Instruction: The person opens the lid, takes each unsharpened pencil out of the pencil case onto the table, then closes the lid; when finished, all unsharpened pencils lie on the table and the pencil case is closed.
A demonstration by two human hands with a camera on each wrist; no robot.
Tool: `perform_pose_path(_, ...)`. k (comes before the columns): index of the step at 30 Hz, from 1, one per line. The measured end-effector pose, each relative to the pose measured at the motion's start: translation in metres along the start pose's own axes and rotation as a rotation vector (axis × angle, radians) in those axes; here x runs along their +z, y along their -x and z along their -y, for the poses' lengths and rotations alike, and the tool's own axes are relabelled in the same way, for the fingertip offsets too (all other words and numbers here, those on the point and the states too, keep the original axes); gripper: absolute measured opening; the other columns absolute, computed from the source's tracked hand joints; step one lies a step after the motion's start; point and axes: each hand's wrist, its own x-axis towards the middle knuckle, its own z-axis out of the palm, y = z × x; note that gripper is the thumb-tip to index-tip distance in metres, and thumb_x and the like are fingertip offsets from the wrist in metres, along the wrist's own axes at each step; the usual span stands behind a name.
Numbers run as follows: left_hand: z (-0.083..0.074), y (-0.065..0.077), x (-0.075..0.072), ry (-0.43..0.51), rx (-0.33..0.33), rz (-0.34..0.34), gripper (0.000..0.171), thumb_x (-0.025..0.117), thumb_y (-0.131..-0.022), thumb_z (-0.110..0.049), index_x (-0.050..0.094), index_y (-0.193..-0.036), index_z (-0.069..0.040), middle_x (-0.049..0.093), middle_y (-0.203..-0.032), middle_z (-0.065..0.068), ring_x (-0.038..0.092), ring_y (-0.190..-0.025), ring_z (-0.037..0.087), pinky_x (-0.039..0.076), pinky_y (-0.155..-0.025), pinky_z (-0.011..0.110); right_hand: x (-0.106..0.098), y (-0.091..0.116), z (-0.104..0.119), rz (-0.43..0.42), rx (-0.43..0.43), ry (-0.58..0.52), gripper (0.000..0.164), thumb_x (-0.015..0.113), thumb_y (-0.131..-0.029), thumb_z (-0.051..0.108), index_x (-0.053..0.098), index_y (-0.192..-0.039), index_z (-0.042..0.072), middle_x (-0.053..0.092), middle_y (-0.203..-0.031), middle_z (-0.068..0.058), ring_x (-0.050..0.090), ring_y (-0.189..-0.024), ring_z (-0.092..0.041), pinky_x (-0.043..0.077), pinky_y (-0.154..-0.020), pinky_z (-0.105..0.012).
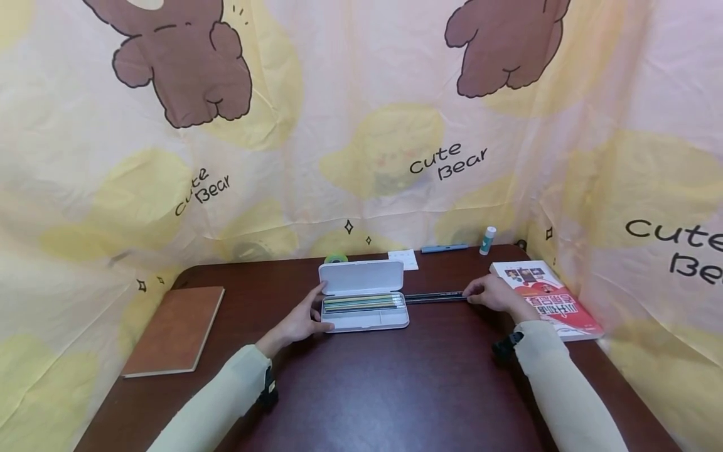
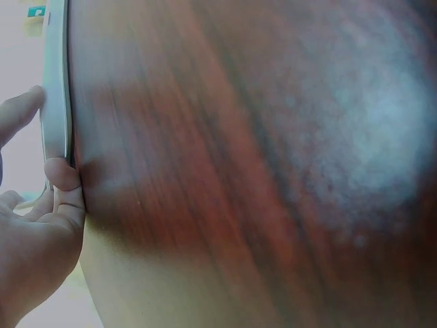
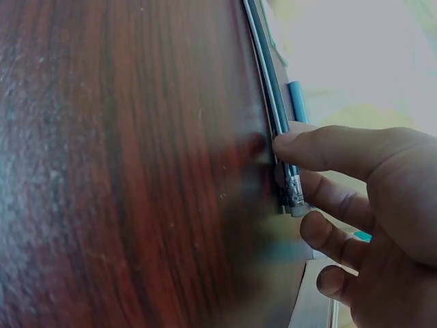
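A white pencil case (image 1: 367,322) lies with its lid (image 1: 361,276) raised and several pencils (image 1: 361,303) in its back compartment. My left hand (image 1: 298,319) holds the left end of the case, thumb at the front corner and fingers farther back; the left wrist view shows the thumb (image 2: 63,174) against the case's edge (image 2: 58,89). To the right of the case, dark pencils (image 1: 435,297) lie lengthwise with their left ends at its right side. My right hand (image 1: 491,293) pinches them near the right end, where a metal band and eraser (image 3: 295,198) show in the right wrist view.
A brown notebook (image 1: 175,329) lies at the left, a red and white book (image 1: 548,301) at the right. Along the back are green tape (image 1: 336,258), a white paper (image 1: 403,258), a blue pen (image 1: 444,248) and a glue stick (image 1: 487,240). Patterned curtains hang around the table (image 1: 395,389).
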Motion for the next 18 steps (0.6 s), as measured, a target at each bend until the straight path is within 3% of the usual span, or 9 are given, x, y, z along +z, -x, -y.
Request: perform_pose_path(18,0.0013,0.0004,0.0,0.012,-0.007,-0.001,0.106,0.085,-0.079,-0.014,0.018,-0.16,-0.03,0.047,-0.146,0.012,0.055,-0.082,0.019,0.052,-0.062,0.031,0.0007,-0.0014,0.0043,-0.009,0.011,-0.045,0.017,0.07,-0.092,0.015,0.076,-0.108,0.014,0.073,-0.107,-0.006,0.058,-0.095,-0.023,0.048,-0.088,-0.045)
